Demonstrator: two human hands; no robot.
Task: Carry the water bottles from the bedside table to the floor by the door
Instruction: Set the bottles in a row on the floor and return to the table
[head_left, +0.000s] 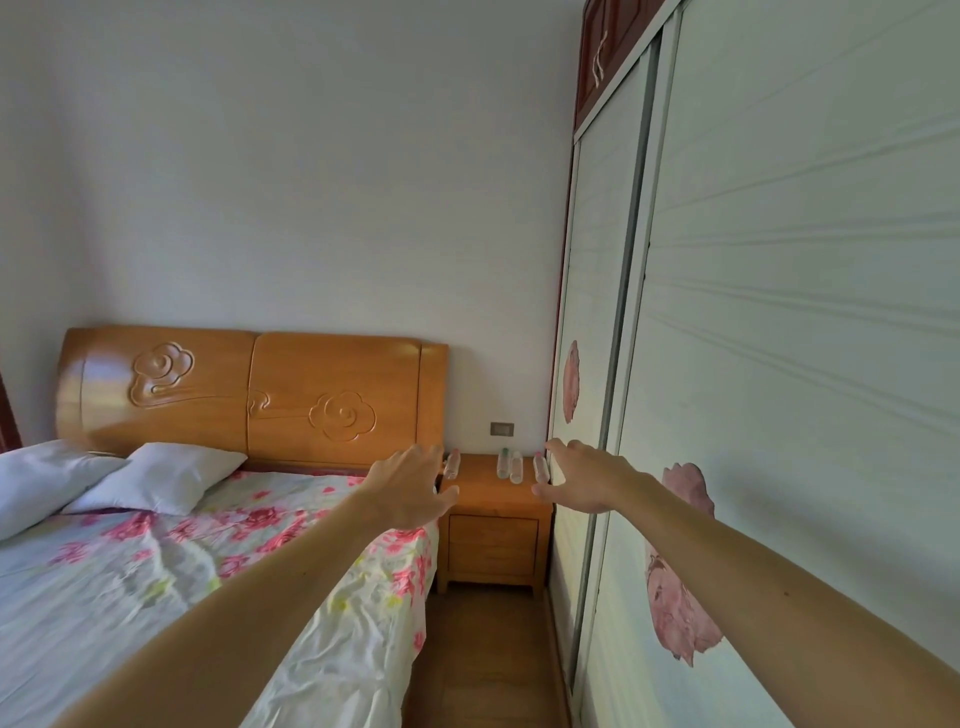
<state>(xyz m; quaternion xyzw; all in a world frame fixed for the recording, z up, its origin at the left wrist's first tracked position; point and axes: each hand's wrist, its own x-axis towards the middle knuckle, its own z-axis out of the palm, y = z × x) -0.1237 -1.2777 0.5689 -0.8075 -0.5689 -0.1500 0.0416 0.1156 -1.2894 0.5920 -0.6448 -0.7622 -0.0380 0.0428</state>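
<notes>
Four clear plastic water bottles stood upright on the bedside tabletop (488, 491), the top of a small wooden drawer unit between the bed (156, 571) and the wardrobe (779, 312). The first bottle (452, 464) stood at the tabletop's left edge. The twin bottles (502, 462) stood close together near the back edge, around its middle. The fourth bottle (540, 468) stood at the right edge, partly hidden behind fingers. Both bare arms reached forward toward the tabletop. The left hand (410, 486) was palm down with its fingers spread and gripped nothing, in line with the left edge. The right hand (582, 478) was also spread and held nothing; its fingertips overlapped the fourth bottle in the view, and contact could not be told. The bed carried a pink floral sheet, two white pillows (161, 475) and a carved wooden headboard (249, 389). A wall socket (502, 428) sat above the tabletop, and wooden floor (483, 649) ran beside the wardrobe's flower-printed sliding doors
</notes>
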